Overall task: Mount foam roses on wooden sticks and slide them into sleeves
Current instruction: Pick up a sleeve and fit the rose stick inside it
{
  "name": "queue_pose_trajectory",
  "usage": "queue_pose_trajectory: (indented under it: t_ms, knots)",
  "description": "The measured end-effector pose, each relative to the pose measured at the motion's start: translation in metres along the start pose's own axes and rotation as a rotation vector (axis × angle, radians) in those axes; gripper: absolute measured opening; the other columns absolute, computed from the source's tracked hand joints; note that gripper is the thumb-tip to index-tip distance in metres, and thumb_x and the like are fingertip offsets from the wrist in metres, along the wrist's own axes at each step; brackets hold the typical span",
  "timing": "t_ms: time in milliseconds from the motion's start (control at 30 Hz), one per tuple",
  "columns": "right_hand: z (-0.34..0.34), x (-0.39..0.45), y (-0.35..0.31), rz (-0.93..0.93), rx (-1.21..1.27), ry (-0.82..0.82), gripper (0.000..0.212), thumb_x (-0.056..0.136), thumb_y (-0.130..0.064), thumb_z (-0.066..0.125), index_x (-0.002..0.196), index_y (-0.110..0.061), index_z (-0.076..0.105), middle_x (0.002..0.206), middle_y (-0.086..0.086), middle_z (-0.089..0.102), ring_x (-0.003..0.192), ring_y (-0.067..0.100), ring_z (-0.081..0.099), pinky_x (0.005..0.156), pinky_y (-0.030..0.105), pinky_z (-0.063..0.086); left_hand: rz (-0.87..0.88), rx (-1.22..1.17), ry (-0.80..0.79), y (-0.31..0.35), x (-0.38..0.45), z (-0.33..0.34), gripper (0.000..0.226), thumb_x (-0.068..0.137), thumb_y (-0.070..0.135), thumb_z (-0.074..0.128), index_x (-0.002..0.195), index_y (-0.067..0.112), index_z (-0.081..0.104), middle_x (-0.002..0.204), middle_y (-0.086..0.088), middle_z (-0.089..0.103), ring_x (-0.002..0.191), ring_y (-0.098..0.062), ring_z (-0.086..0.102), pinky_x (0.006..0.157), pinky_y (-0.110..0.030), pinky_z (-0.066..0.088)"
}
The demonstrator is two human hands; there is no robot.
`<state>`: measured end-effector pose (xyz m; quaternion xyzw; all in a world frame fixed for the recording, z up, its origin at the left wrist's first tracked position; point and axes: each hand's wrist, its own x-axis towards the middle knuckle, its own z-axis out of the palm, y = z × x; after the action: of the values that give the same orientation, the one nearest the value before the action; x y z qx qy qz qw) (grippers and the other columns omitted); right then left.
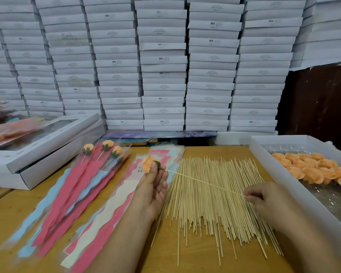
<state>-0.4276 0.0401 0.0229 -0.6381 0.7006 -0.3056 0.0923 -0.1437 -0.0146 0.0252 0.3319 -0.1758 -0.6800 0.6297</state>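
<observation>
at the centre of the frame an orange foam rose (148, 164) is gripped at its green base by the fingers of the left hand (153, 189). a single wooden stick (205, 183) is seated in that base and slants down to the right, where its far end is pinched by the right hand (264, 200). beneath both hands a spread of loose sticks (215, 203) is laid on the wooden bench (12, 213). printed sleeves (110, 209) are fanned at lower left, and three finished sleeved roses (104, 152) are seen above them. loose roses (313, 166) are kept in a white tray (295, 186) at the right. stacked white boxes (161, 66) fill the background.
</observation>
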Motion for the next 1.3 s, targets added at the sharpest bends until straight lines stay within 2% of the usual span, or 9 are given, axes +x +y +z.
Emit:
queue_pose_trajectory:
  t_ms: [367, 533, 733, 900, 1033, 1100, 1133, 1200, 1300]
  knots:
    - [0.002, 0.001, 0.002, 0.0, 0.011, -0.003, 0.017, 0.09, -0.011, 0.07, 0.099, -0.023, 0.079, 0.088, -0.01, 0.071, 0.079, 0.001, 0.059, 0.076, 0.026, 0.049, -0.007, -0.01, 0.004, 0.0, 0.0, 0.0, 0.043, 0.085, 0.027, 0.075, 0.121, 0.004, 0.067, 0.082, -0.006, 0.076, 0.07, -0.012, 0.074, 0.05, -0.02, 0.057]
    - [0.003, 0.001, 0.003, -0.006, 0.007, 0.004, 0.016, 0.089, -0.011, 0.071, 0.093, -0.023, 0.08, 0.083, -0.01, 0.071, 0.077, 0.002, 0.061, 0.072, 0.026, 0.048, -0.005, -0.015, -0.004, -0.001, 0.001, 0.0, 0.05, 0.075, 0.028, 0.078, 0.118, 0.005, 0.067, 0.082, -0.006, 0.076, 0.07, -0.012, 0.074, 0.052, -0.02, 0.058]
    - [0.004, 0.002, 0.004, 0.009, 0.009, -0.005, 0.016, 0.089, -0.011, 0.071, 0.091, -0.024, 0.08, 0.081, -0.01, 0.071, 0.078, 0.003, 0.062, 0.073, 0.028, 0.051, -0.006, -0.017, 0.0, -0.002, 0.001, 0.0, 0.053, 0.077, 0.028, 0.078, 0.123, 0.004, 0.066, 0.084, -0.007, 0.076, 0.073, -0.013, 0.074, 0.053, -0.02, 0.058]
    - [0.004, 0.002, 0.003, 0.025, -0.004, -0.014, 0.015, 0.09, -0.013, 0.071, 0.093, -0.025, 0.079, 0.09, -0.009, 0.074, 0.083, 0.006, 0.064, 0.077, 0.027, 0.05, -0.011, -0.013, -0.004, -0.002, 0.001, 0.0, 0.055, 0.078, 0.028, 0.078, 0.126, 0.004, 0.066, 0.084, -0.006, 0.076, 0.072, -0.012, 0.074, 0.052, -0.02, 0.058]
    - [0.002, -0.001, -0.002, 0.028, -0.004, -0.042, 0.018, 0.09, -0.014, 0.07, 0.087, -0.03, 0.078, 0.08, -0.012, 0.071, 0.079, 0.004, 0.065, 0.076, 0.029, 0.053, -0.023, -0.009, -0.02, -0.002, 0.0, 0.0, 0.055, 0.073, 0.027, 0.079, 0.122, 0.004, 0.068, 0.084, -0.007, 0.076, 0.073, -0.012, 0.074, 0.054, -0.02, 0.058]
    - [0.002, -0.002, -0.004, 0.022, 0.0, -0.063, 0.019, 0.091, -0.013, 0.069, 0.085, -0.03, 0.077, 0.081, -0.009, 0.073, 0.079, 0.006, 0.066, 0.079, 0.033, 0.056, -0.025, -0.023, -0.017, -0.002, 0.0, 0.0, 0.052, 0.074, 0.027, 0.079, 0.12, 0.005, 0.068, 0.084, -0.007, 0.076, 0.073, -0.013, 0.073, 0.054, -0.02, 0.058]
    - [0.002, -0.002, -0.005, 0.013, -0.002, -0.075, 0.018, 0.092, -0.013, 0.068, 0.088, -0.028, 0.077, 0.083, -0.008, 0.073, 0.079, 0.007, 0.066, 0.078, 0.032, 0.057, -0.024, -0.033, -0.017, -0.002, 0.0, 0.0, 0.05, 0.075, 0.026, 0.078, 0.119, 0.006, 0.068, 0.083, -0.006, 0.075, 0.073, -0.013, 0.073, 0.054, -0.02, 0.058]
    - [0.003, -0.003, -0.008, -0.015, -0.004, -0.086, 0.016, 0.092, -0.013, 0.067, 0.094, -0.026, 0.077, 0.081, -0.012, 0.07, 0.077, 0.004, 0.064, 0.069, 0.021, 0.052, -0.019, -0.047, -0.02, -0.001, 0.0, 0.0, 0.046, 0.074, 0.026, 0.078, 0.115, 0.007, 0.068, 0.082, -0.007, 0.075, 0.07, -0.012, 0.073, 0.054, -0.02, 0.058]
    - [0.003, -0.006, -0.014, -0.047, 0.051, -0.068, 0.02, 0.093, -0.013, 0.066, 0.085, -0.032, 0.069, 0.077, -0.017, 0.065, 0.073, 0.0, 0.06, 0.058, 0.011, 0.037, -0.012, -0.057, -0.021, -0.001, -0.001, 0.0, 0.039, 0.072, 0.026, 0.078, 0.105, 0.009, 0.069, 0.079, -0.006, 0.075, 0.066, -0.011, 0.073, 0.052, -0.02, 0.058]
